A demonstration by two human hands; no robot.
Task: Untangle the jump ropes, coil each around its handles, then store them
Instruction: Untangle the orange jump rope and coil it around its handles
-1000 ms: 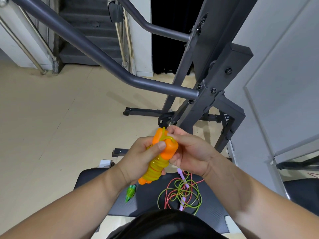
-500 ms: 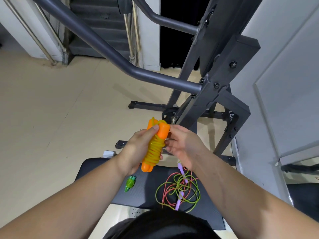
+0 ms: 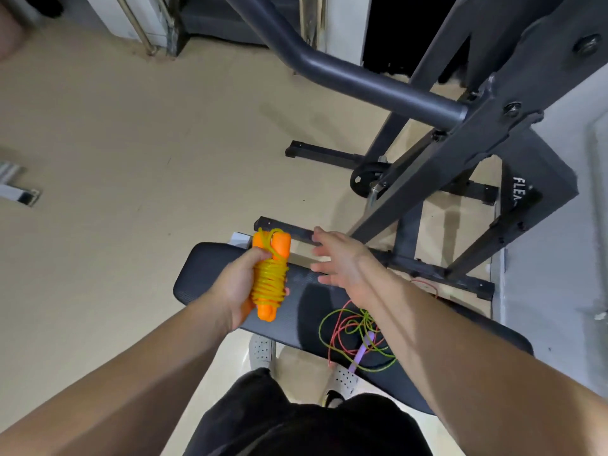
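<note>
My left hand (image 3: 235, 286) grips an orange-handled jump rope (image 3: 270, 278), its yellow cord coiled tightly round the two handles held upright together. To its right my right hand (image 3: 340, 260) hovers with fingers spread, holding nothing, above the black padded bench (image 3: 210, 271). On the bench below my right forearm lies a loose tangle of green and red ropes (image 3: 350, 330) with a purple handle (image 3: 362, 352) among them. My right arm hides part of the tangle.
A dark grey gym machine frame (image 3: 460, 149) with a thick slanted bar (image 3: 355, 80) rises ahead and to the right. Its black floor feet (image 3: 316, 153) lie beyond the bench. Beige floor (image 3: 131, 159) spreads to the left. A white wall panel (image 3: 559, 291) stands on the right.
My right hand let go of the orange bundle and opened, moving off to the right. My left hand lowered the bundle toward the bench. The view tipped further down.
</note>
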